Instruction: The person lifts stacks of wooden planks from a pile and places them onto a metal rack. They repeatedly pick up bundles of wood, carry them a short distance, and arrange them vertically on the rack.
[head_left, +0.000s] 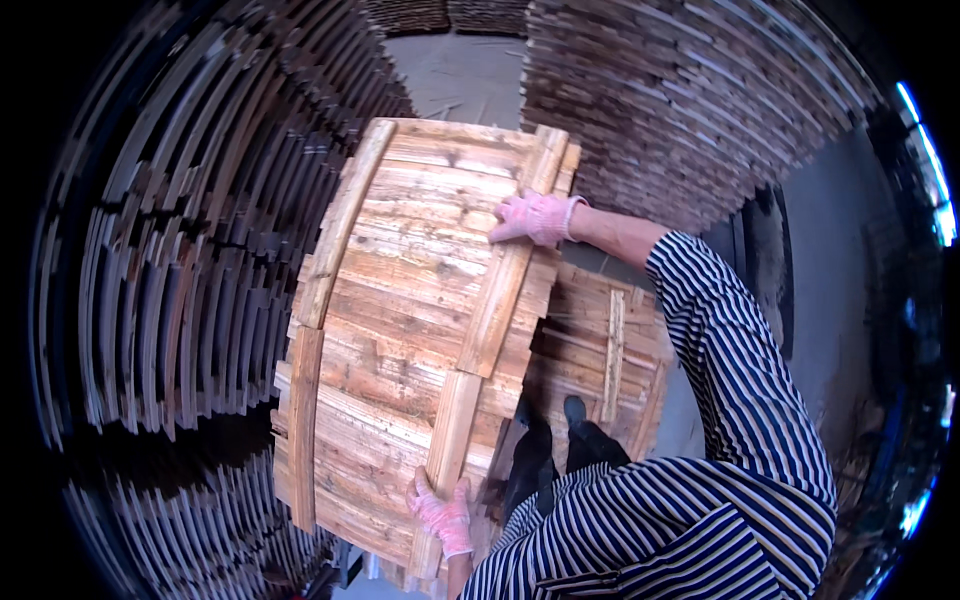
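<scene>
Between tall stacks of sawn boards, a pile of wooden planks (400, 265) fills the middle of the view, its top layer laid side by side with uneven ends. Four battens lie crosswise over the planks, end to end in two rows: a far left batten (350, 220), a near left batten (303, 430), a far right batten (490, 318) and a near right batten (452, 425). The left hand (440, 515), in a pink glove, grips the near right batten, fingers and thumb on either side of it. The right hand (537, 218), gloved likewise, lies across the far right batten with its fingertips reaching over the planks; whether it grips cannot be told. Beside the pile, dark shoes (575, 408) show above a lower wooden platform (575, 345) bearing a narrow strip (614, 350). Board stacks stand at left (190, 230) and at upper right (670, 110), with grey floor (455, 75) between them.
</scene>
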